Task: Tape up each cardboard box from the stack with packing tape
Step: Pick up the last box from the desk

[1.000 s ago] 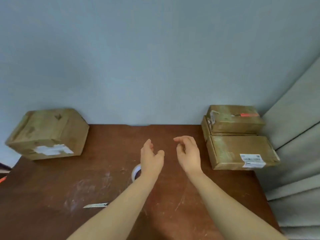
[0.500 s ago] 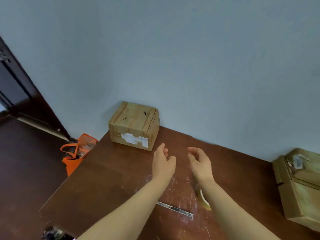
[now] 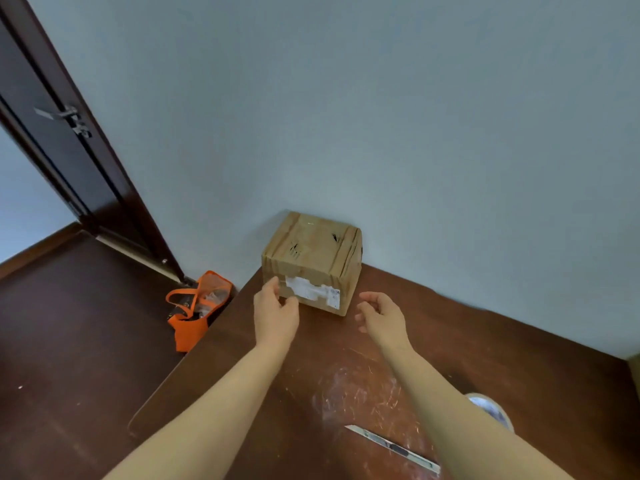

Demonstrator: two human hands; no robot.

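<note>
A brown cardboard box (image 3: 313, 258) with a torn white label stands at the table's far left corner against the wall. My left hand (image 3: 275, 311) is at the box's near left corner, fingers relaxed, touching or almost touching it. My right hand (image 3: 382, 315) hovers open just off the box's near right corner, holding nothing. A roll of packing tape (image 3: 493, 412) lies on the table at the right, partly hidden behind my right forearm.
A utility knife (image 3: 393, 447) lies on the scratched brown table (image 3: 519, 368) near the front. An orange bag (image 3: 197, 311) sits on the floor beside the table's left edge. A dark door (image 3: 65, 133) stands at the left. Another box's edge (image 3: 635, 372) shows at far right.
The view has swung left from the stacked boxes to the single box. Both hands have reached forward to that box, the left one arriving at its near corner.
</note>
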